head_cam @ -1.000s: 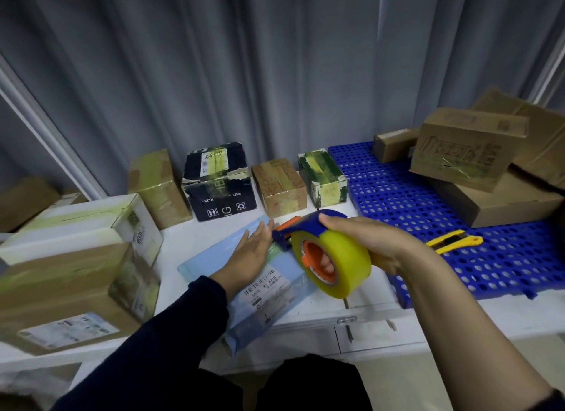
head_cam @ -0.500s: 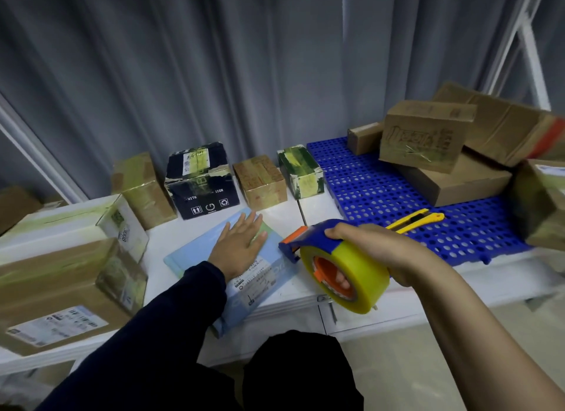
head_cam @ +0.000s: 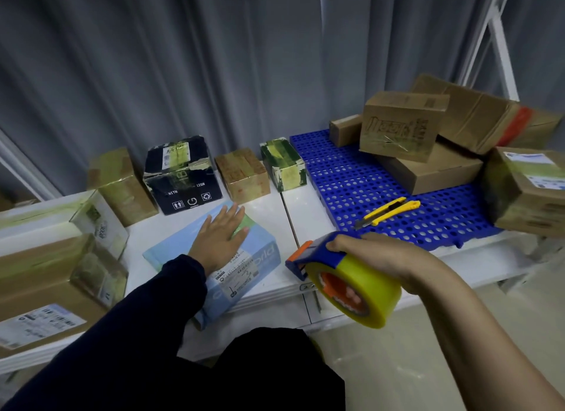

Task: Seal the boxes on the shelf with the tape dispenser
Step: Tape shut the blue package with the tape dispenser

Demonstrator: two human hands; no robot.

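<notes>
Blue tape dispenser (head_cam: 347, 277), handle hidden in the gripping right hand (head_cam: 377, 257); left hand (head_cam: 218, 239) flat, fingers straight, on the pale-blue box (head_cam: 255, 265).

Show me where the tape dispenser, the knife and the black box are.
tape dispenser (head_cam: 367, 283): head view, on the yellow roll's outer band.
knife (head_cam: 387, 213): head view, on the middle of its yellow body.
black box (head_cam: 183, 192): head view, on its front face.

packing room | taped parcels (head_cam: 241, 174) | white shelf (head_cam: 308, 202) | grey curtain (head_cam: 214, 58)
</notes>
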